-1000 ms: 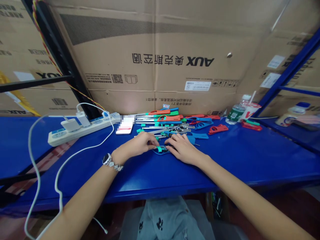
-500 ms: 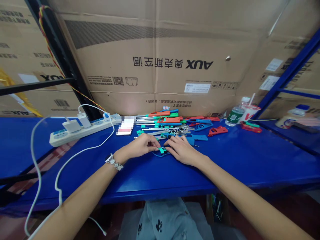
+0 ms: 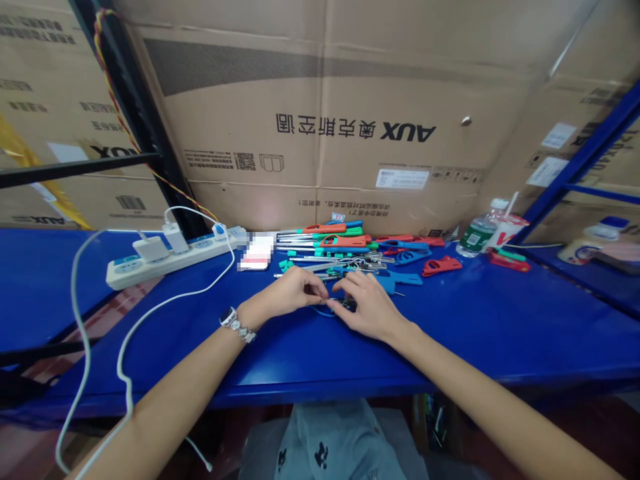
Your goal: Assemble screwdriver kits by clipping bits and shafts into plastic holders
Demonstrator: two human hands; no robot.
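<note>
My left hand [image 3: 301, 291] is closed in a pinch, thumb against fingers; what sits at its tips is too small to make out. My right hand [image 3: 369, 305] curls thumb and fingers around a small dark part [image 3: 349, 305], mostly hidden. Both hands' fingertips nearly meet low over the table. Beneath them shows a thin blue curved edge [image 3: 323, 311], perhaps of a lighter casing. Just behind my right hand lies a blue screwdriver-like tool [image 3: 387, 285] with a thin metal tip. Beyond are long-nosed lighters [image 3: 335, 241] with orange, green and blue handles.
Red casing halves [image 3: 442, 265] and blue ones [image 3: 413, 256] lie right of the lighters. A white power strip [image 3: 200, 252] with cables and a phone [image 3: 257, 253] are left. A water bottle [image 3: 475, 235] and a cup [image 3: 507, 233] stand right, before a cardboard box [image 3: 225, 87].
The green part between my hands is no longer visible. My right thumb and fingers have spread around the dark part. The whole view has shifted slightly.
</note>
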